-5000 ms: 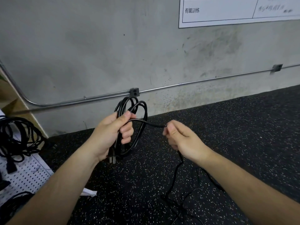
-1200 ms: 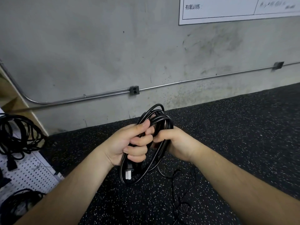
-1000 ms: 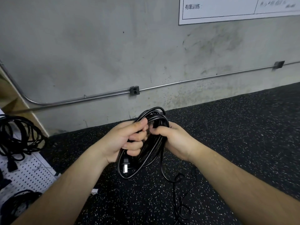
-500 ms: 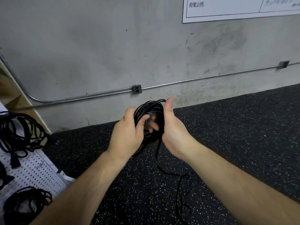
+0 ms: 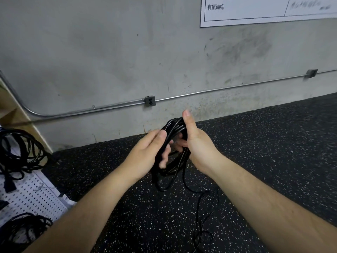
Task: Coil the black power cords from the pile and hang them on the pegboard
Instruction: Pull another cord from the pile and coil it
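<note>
Two hands meet on one black power cord [image 5: 172,127]. The left hand [image 5: 145,154] curls its fingers round the bundled loops from the left, with the thumb laid across the strands. The right hand [image 5: 198,145] presses its palm to the other side of the bundle, thumb pointing straight up along it, and its fingers hook through the middle of the coil. The cord is thin, glossy and plain black. It is gathered into several loops held in the air between the hands, above the floor and just in front of the wall. The lower loops sag below the left wrist, and one loose tail [image 5: 199,203] trails down from the right side onto the speckled black rubber floor [image 5: 273,152].

At the far left a white pegboard [image 5: 34,196] carries two more black coils, one high [image 5: 21,143] and one low [image 5: 23,227]. Both are cut by the frame edge.

The grey concrete wall [image 5: 91,52] bears one metal conduit [image 5: 109,107] running across it through two small junction boxes [image 5: 150,100]. At top right hangs one white sign [image 5: 255,8] printed with 有氧训练. The handwriting in its next cell is too blurred to read.
</note>
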A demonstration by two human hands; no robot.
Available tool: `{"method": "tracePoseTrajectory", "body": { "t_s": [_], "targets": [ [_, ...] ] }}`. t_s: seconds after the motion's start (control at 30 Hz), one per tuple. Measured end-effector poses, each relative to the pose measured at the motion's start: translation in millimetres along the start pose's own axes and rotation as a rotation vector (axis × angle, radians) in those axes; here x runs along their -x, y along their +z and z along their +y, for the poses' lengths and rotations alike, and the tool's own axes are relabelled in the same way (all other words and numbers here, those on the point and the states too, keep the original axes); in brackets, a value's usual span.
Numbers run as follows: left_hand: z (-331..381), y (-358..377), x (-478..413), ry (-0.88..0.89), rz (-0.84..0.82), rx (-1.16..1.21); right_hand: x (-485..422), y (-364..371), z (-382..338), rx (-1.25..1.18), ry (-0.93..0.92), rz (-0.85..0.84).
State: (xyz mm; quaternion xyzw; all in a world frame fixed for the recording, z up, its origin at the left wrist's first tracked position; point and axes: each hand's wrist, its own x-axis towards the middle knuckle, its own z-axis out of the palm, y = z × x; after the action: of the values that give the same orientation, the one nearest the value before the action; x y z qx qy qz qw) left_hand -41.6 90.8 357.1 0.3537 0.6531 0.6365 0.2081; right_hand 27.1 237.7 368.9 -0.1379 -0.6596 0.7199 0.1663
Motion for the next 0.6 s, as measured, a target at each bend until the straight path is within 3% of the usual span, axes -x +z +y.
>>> {"method": "tracePoseTrajectory", "body": {
  "t_s": [0.1, 0.2, 0.33, 0.47, 0.6],
  "targets": [
    [7, -10, 4, -0.106, -0.141, 0.202, 0, -2, 3, 0.053, -0.043, -0.049],
    [8, -16, 5, -0.128, -0.301, 0.191, -1, 0, 7, 0.104, -0.040, -0.037],
    [2, -16, 2, -0.070, -0.229, 0.186, -5, 2, 9, 0.131, 0.077, -0.007],
    [9, -24, -1, -0.008, -0.107, 0.343, 7, -9, 24, 0.445, 0.152, -0.295],
    [13, -42, -5, 0.000, 0.025, 0.300, 19, -14, 54, 0.775, 0.228, -0.616]
  ]
}}
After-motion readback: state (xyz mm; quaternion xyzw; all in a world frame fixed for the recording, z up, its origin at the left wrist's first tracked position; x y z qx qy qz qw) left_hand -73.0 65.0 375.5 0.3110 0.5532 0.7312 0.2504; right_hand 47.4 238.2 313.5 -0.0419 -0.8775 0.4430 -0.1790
